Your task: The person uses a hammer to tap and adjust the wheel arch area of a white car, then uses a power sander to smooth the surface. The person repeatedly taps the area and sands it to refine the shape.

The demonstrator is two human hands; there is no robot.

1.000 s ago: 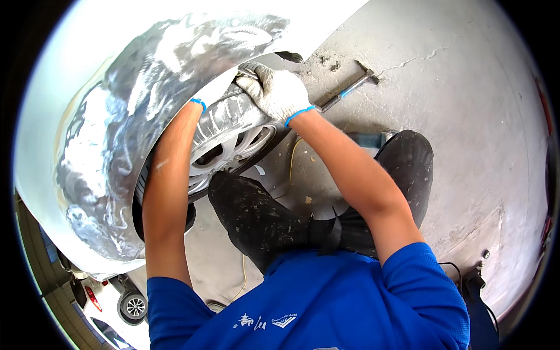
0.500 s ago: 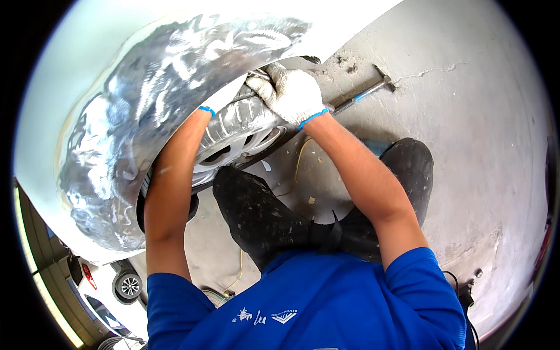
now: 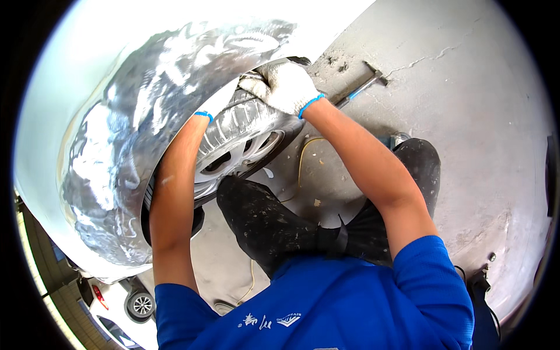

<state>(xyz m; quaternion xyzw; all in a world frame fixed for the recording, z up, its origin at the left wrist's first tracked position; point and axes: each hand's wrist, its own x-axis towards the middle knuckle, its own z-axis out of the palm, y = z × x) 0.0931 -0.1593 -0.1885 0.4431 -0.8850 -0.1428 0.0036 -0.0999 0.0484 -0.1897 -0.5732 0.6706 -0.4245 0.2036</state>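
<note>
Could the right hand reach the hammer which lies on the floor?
Probably yes: the hammer lies to the right of the right hand, its head uncovered, though the hand must first come away from the tyre.

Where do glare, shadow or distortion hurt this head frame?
Head view: white bodywork washes out near the top; head view: bright glare streaks the bare-metal patch; head view: shade dulls the floor beside the wheel; head view: fisheye bends the edges into a black rim; head view: the right hand shows no strong blur.
</note>
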